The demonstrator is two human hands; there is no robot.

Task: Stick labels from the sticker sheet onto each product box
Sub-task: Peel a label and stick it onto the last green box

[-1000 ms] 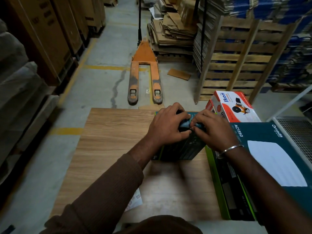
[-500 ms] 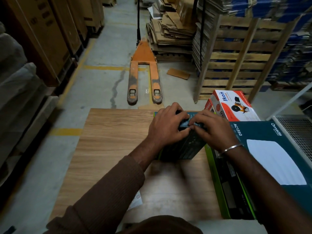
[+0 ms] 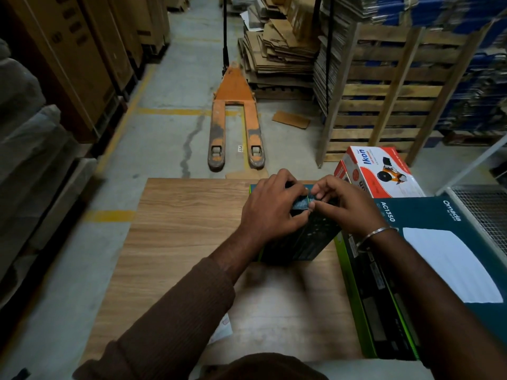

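Dark green box [image 3: 299,242] lies on the wooden counter [image 3: 178,229], at the counter's far right part. Both hands work on top of this box.

Left hand [image 3: 271,212]: fingers curled over the box's top, fingertips pressing down on a small bluish label [image 3: 301,202] that sits on the box's upper face. Its grip is closed around the box top and label edge.

Right hand [image 3: 345,207]: thumb and forefinger pinch the right end of the same label, remaining fingers loosely curled above the box. A metal bangle [image 3: 375,234] sits on the right wrist.

Just right of the dark green box, touching or nearly touching it, lies a large teal box [image 3: 439,242] printed "AC1350" with a white oval shape on its lid; the right forearm crosses over it. Beyond the dark green box, to its far right, stands a red-and-white box [image 3: 381,174] marked "Ikon".

Near the counter's front edge, partly hidden under the left sleeve, a corner of white paper [image 3: 223,329] shows; cannot tell whether it is the sticker sheet.

On the floor beyond the counter's far edge: an orange pallet jack [image 3: 236,119], forks pointing toward the counter. Right of the jack, a wooden pallet frame [image 3: 384,105] and flattened cardboard [image 3: 279,56].
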